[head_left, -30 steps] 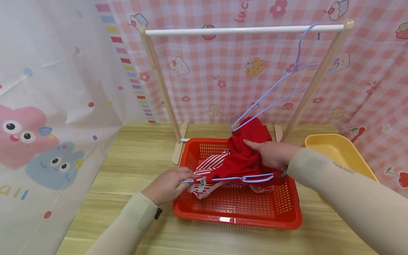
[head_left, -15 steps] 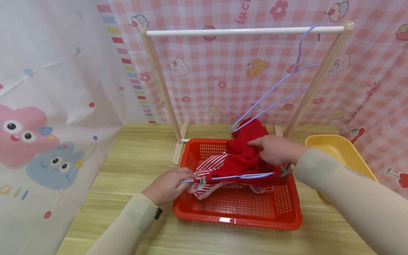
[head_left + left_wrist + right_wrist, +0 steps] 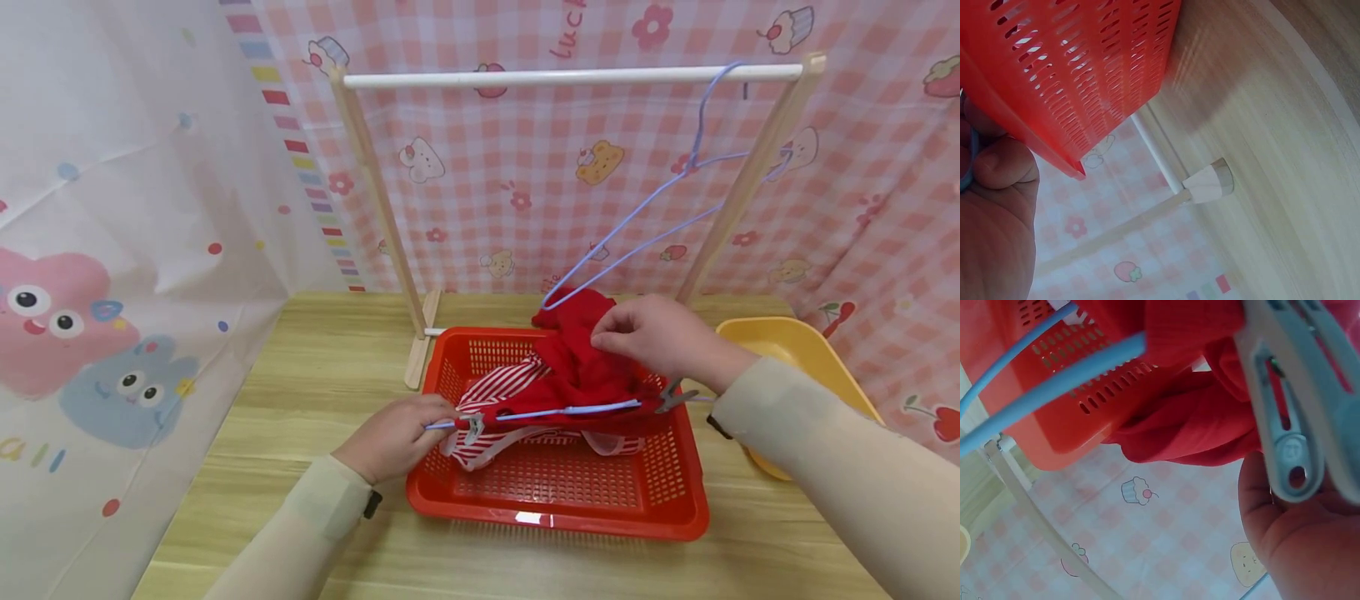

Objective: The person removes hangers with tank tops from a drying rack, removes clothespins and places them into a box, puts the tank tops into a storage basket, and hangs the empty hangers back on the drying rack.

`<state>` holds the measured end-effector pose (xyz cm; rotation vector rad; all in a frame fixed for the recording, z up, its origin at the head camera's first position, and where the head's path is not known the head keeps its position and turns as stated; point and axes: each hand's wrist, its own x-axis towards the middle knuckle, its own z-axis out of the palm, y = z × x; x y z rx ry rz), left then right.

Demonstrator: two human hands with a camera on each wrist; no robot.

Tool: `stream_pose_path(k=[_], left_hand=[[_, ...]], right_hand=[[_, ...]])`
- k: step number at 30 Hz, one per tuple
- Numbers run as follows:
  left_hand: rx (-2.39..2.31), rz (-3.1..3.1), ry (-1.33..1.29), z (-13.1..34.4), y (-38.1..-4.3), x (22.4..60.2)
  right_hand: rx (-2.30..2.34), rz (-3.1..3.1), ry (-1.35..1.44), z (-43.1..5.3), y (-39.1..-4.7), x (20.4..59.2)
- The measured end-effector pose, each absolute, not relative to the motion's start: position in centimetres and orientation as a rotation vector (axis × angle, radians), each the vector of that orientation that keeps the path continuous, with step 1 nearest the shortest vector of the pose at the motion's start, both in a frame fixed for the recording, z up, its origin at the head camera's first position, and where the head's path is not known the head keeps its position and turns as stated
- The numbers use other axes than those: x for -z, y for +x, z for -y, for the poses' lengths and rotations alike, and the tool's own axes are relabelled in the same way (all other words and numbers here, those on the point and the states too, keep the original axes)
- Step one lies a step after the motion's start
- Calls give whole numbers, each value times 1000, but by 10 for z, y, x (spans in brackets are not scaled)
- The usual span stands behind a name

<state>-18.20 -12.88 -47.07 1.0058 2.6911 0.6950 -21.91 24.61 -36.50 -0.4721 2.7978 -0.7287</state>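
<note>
In the head view my left hand (image 3: 401,433) pinches the left end of a light-blue wire clip hanger (image 3: 600,408) above a red slotted basket (image 3: 570,525). A red garment (image 3: 577,333), with red-and-white striped cloth (image 3: 498,387) beside it, lies in the basket and over its back rim. A grey clip (image 3: 474,427) sits on the garment's left edge; another grey clip (image 3: 672,396) is at its right edge. My right hand (image 3: 663,337), thumb and forefinger together, pinches the garment. In the right wrist view the right clip (image 3: 1294,425) and cloth hide the fingertips.
A wooden rack with a white top rod (image 3: 562,77) stands behind the basket. From its right side hangs a second light-blue hanger (image 3: 637,217), its lower end touching the red garment. A yellow tray (image 3: 795,350) is at the right.
My right hand has shifted up and to the right, and its forefinger has curled in. The upper red cloth has slumped lower and leftward, baring the right clip. My left hand has stayed put.
</note>
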Motion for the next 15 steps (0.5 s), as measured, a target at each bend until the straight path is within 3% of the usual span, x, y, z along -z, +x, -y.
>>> stream_pose_path(k=[15], left_hand=[[-685,-2697,1017,129,-182,471]], right_hand=[[513,-2615,-475,-250,-219,378]])
